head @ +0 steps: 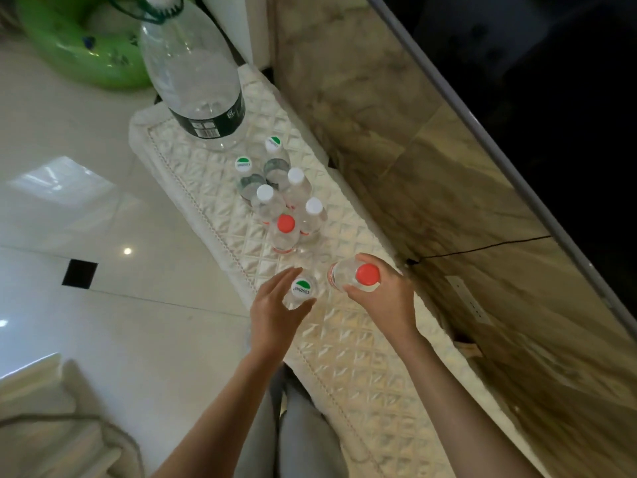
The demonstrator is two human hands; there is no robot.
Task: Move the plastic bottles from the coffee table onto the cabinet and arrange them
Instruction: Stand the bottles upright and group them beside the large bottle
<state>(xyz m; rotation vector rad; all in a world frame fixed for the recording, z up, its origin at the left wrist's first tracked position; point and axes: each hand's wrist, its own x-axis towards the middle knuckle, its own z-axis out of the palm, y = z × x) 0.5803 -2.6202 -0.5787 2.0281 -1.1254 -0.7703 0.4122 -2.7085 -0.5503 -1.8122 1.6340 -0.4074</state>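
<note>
Lower centre of the frame: the left hand (275, 310) has its fingers (287, 276) spread loosely around a green-and-white-capped bottle (300, 291), grip apparently incomplete; the right hand (382, 294) has its fingers curled round a red-capped bottle (355, 279). Both bottles are over the quilted cabinet top (362, 357). Risk, as a judgement: the clear, light bottles tip easily on the padded cover, and a careless set-down could topple the tight cluster of small bottles (282, 201) at centre frame. Beyond, upper left, stands a large bottle (193, 74).
</note>
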